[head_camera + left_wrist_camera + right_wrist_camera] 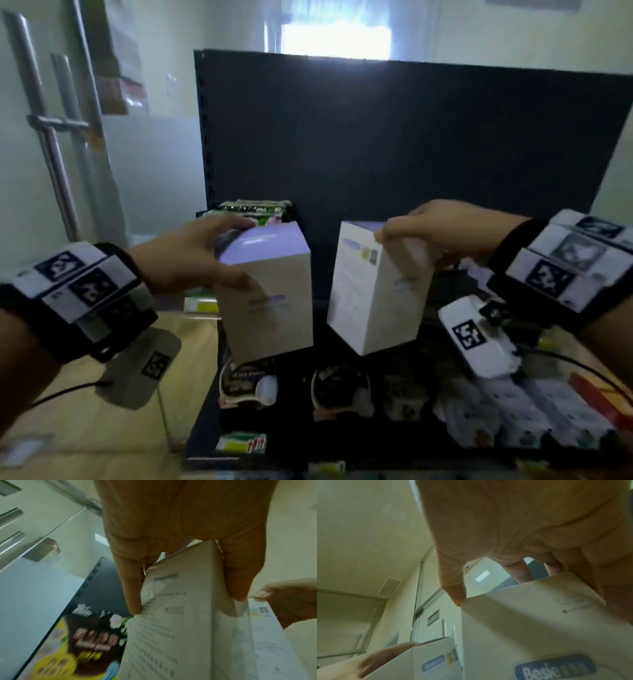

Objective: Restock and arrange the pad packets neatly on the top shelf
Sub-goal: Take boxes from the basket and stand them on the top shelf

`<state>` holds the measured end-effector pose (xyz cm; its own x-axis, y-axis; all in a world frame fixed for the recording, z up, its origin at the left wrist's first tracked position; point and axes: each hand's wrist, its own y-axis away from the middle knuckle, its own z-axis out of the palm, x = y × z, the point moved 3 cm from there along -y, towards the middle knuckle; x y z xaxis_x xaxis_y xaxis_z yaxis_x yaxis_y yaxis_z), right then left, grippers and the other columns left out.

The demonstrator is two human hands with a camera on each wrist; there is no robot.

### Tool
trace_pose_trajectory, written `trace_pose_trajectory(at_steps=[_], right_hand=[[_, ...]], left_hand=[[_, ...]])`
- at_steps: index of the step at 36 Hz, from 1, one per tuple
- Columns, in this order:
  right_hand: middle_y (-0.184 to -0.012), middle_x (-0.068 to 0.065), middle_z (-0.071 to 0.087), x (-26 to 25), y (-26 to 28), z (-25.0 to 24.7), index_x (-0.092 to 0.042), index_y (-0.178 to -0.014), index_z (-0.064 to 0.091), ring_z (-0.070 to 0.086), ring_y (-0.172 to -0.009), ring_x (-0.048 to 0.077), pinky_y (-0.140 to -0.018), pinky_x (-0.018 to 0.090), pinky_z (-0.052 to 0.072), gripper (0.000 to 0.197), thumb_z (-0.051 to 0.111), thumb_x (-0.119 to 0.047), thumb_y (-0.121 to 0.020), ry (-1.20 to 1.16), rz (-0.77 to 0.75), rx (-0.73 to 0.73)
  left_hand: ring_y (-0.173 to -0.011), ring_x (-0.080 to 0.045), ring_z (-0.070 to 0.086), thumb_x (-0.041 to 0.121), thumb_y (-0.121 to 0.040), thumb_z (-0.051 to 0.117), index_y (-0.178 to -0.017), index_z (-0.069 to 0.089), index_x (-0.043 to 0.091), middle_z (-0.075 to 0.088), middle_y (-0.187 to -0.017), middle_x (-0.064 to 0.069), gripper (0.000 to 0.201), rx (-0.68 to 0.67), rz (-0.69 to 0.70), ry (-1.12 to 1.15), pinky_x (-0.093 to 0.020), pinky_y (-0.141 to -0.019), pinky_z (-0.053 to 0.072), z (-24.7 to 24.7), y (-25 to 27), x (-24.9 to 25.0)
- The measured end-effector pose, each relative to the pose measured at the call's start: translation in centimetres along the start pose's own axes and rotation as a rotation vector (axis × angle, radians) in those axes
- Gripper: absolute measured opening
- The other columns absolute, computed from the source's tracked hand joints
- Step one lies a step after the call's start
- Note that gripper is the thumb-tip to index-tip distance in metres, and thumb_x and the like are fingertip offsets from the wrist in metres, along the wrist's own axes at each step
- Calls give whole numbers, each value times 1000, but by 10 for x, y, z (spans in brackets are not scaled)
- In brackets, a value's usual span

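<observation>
Two white pad boxes with lilac tops are held in the air before the dark shelf back panel [411,144]. My left hand [191,257] grips the left box [270,301] by its top, thumb on the near face, fingers over the far edge. The left wrist view shows the same box [180,615] pinched between thumb and fingers. My right hand [442,233] grips the right box [373,291] at its upper end; that box is tilted. Seen from the right wrist, the blue-labelled box [530,628] sits under my fingers. A dark floral packet [253,210] stands on the top shelf at the left.
Lower shelves [342,428] carry round dark tubs [246,380], white packets [513,411] and small green-labelled boxes [239,442]. A cardboard carton [85,411] lies at the left. A glass door with steel handles [44,120] stands left of the shelf unit.
</observation>
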<state>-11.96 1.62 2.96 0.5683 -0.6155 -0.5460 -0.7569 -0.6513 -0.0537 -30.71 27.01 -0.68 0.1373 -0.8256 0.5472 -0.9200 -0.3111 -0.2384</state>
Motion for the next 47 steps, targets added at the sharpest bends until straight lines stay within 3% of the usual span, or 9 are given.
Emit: trace_pose_trajectory(at_steps=[5,10,13,16,19,23,30,39,47], right_hand=[[-87,1,70,27,-35,-54,-19,-90,69,65,-81,20,-64,31,51,54,63,-66,-64,-57,59,196],[-87,4,64,63,-85,-69,-17,-76,60,61,-80,22,-57,27,43,49,64,-65,-69,-60,69,242],[-101,11,62,79,-116,-68,-16,-77,59,59,-90,28,-66,30,47,52,61,-68,-70,-8,80,217],[-126,15,53,88,-145,-62,-13,-113,63,55,-107,31,-90,38,49,72,58,-70,-69,60,96,195],[-134,17,47,88,-174,-51,-14,-128,56,53,-112,31,-93,35,48,83,57,-73,-70,111,91,158],[-137,21,42,86,-206,-31,-15,-128,56,48,-117,32,-88,36,42,85,53,-77,-68,173,77,105],[-140,20,38,86,-228,-10,-17,-131,53,47,-118,34,-80,34,37,100,47,-86,-59,199,86,69],[-142,14,42,81,-219,-12,-15,-124,55,41,-126,33,-100,42,43,93,43,-88,-68,451,52,-32],[-131,5,50,79,-231,-35,-13,-138,34,52,-111,24,-86,36,46,88,81,-44,-71,584,-60,-218]], left_hand=[[-113,-24,50,57,-48,85,-134,44,30,46,-130,-2,99,148,-3,-69,-41,-92,49,-6,-47,40],[-112,-28,50,42,-65,83,-138,40,25,45,-131,-8,86,241,-82,-93,-45,-98,45,13,-104,55],[-113,-29,49,38,-69,81,-140,37,23,43,-132,-10,84,229,-146,-108,-44,-100,42,26,-138,58],[-113,-28,49,39,-68,81,-139,38,23,43,-130,-9,84,223,-220,-125,-39,-100,42,39,-164,57],[-113,-27,48,42,-68,81,-139,37,23,42,-132,-10,86,191,-290,-145,-35,-96,41,51,-185,52],[-108,-22,46,46,-67,80,-140,35,24,41,-130,-8,88,133,-352,-228,-27,-86,38,64,-206,46],[-125,-26,44,40,-69,81,-144,33,18,41,-142,-6,91,28,-343,-289,-35,-104,39,80,-231,38],[-107,-24,53,51,-63,78,-127,46,20,51,-124,-5,79,-106,-227,-647,-33,-89,47,79,-260,35],[-86,-18,59,53,-62,78,-110,62,21,62,-95,5,60,-280,-265,-824,-31,-78,49,76,-281,33]])
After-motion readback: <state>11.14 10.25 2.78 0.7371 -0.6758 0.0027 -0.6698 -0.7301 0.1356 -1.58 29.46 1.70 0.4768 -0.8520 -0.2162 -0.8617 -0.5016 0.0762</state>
